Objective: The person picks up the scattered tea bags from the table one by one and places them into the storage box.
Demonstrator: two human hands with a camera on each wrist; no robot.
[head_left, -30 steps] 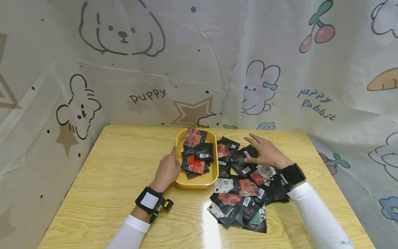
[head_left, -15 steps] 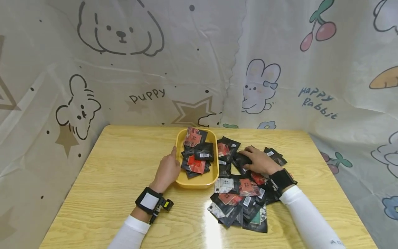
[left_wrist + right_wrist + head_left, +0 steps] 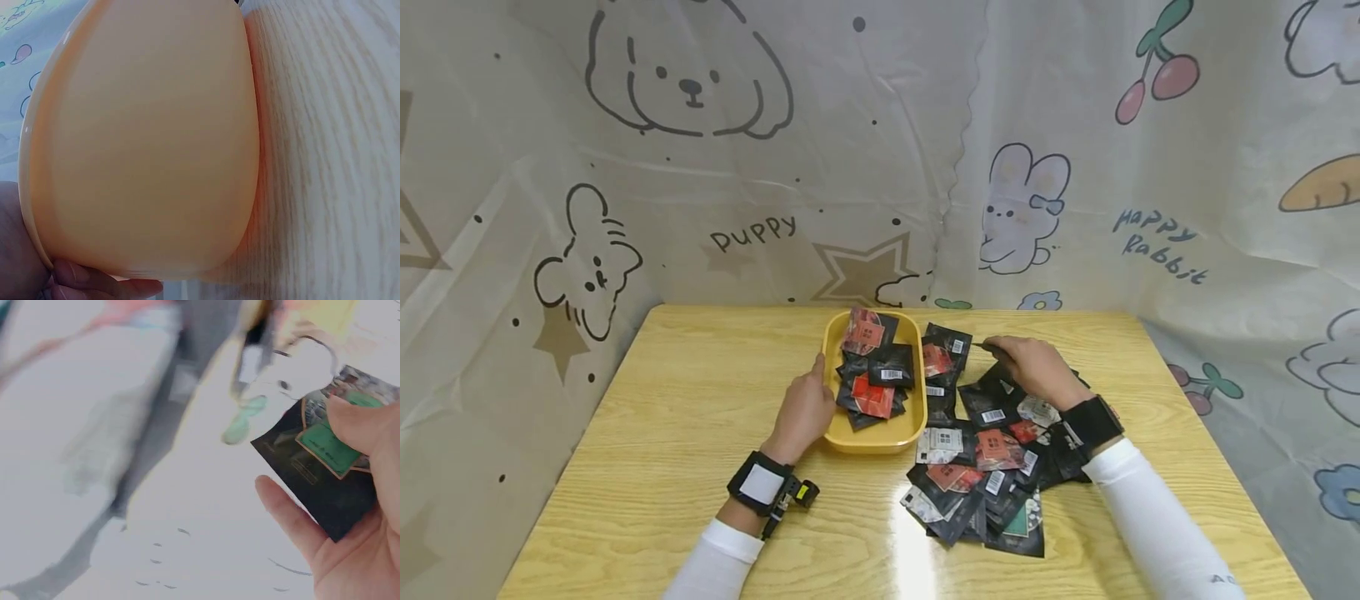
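Note:
A yellow plastic tray (image 3: 829, 440) holds several small black sachets, some with red labels. My left hand (image 3: 803, 414) rests against the tray's left side; in the left wrist view its fingers (image 3: 94, 284) lie along the outer wall under the rim. My right hand (image 3: 1037, 367) is raised over the sachet pile and pinches one flat black sachet (image 3: 325, 456) with a green label between thumb and fingers. In the head view that sachet shows only as a thin dark edge at the fingertips. Below that hand lies a black sachet with a barcode (image 3: 987, 406).
A loose pile of sachets spreads right of the tray, with red, white and green labels, such as a green-labelled one (image 3: 1018, 525) at the front. The wooden table (image 3: 700, 375) ends at a patterned cloth backdrop (image 3: 737, 167).
My right hand reached down into the pile, took hold of a sachet and lifted it. Some black sachets under it shifted. My left hand stays at the tray.

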